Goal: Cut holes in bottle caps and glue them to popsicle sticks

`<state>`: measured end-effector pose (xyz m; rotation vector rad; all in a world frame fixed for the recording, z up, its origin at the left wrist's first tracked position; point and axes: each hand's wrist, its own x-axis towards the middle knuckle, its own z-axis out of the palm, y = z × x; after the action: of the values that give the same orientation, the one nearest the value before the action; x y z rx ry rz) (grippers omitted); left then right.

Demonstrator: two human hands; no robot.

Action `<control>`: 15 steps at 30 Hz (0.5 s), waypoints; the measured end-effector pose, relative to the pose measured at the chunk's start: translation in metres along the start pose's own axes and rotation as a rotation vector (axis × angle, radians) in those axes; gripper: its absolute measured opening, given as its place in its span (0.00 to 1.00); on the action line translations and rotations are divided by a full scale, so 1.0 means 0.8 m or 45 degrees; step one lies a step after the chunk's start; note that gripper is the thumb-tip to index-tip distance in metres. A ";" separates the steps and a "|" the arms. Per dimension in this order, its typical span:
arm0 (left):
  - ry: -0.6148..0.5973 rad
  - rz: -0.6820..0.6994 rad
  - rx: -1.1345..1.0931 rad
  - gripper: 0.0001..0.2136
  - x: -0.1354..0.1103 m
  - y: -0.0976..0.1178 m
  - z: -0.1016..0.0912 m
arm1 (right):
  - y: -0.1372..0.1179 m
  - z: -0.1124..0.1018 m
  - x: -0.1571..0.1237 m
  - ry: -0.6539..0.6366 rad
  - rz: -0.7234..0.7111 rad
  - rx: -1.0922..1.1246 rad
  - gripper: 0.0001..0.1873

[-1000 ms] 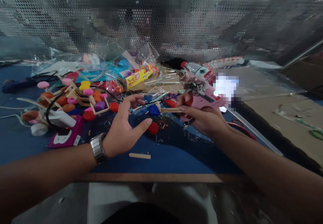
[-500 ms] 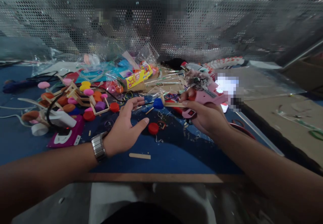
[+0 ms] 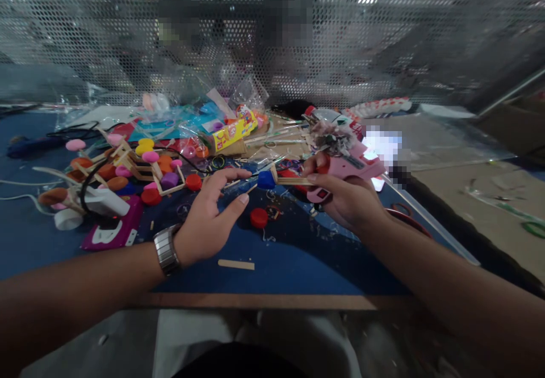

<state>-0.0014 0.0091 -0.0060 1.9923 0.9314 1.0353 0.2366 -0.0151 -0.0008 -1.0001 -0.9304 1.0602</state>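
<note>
My right hand (image 3: 347, 196) is closed around a pink glue gun (image 3: 355, 165) and also pinches a small piece made of wooden craft sticks (image 3: 293, 181). A blue bottle cap (image 3: 267, 180) is at the left end of those sticks. To the left of the cap, my left hand (image 3: 210, 216) is open and holds nothing, thumb and fingers apart. A red bottle cap (image 3: 259, 217) rests on the blue table between the hands. Closer to the front edge lies a loose craft stick (image 3: 236, 264).
At the left stand craft-stick models with coloured wheels (image 3: 128, 168), near a purple power strip (image 3: 113, 230) with a white plug. Plastic bags and a yellow packet (image 3: 234, 131) are heaped at the back. A lit phone screen (image 3: 381, 145) and cardboard (image 3: 489, 196) are at the right.
My left hand has shifted very slightly, its fingers a little more stretched toward the blue cap. The glue gun and stick piece in my right hand have barely moved.
</note>
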 end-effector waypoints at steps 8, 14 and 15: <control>0.058 0.008 -0.076 0.15 -0.001 -0.001 0.002 | -0.001 0.002 0.000 0.041 0.013 0.022 0.20; 0.135 0.060 -0.239 0.11 0.002 0.000 0.005 | -0.001 0.002 0.000 -0.018 -0.003 0.019 0.21; 0.119 0.063 -0.260 0.10 0.002 0.000 0.005 | -0.001 0.001 0.000 -0.025 -0.009 0.005 0.21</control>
<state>0.0028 0.0093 -0.0074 1.8191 0.7935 1.2099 0.2358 -0.0152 0.0004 -0.9843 -0.9470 1.0675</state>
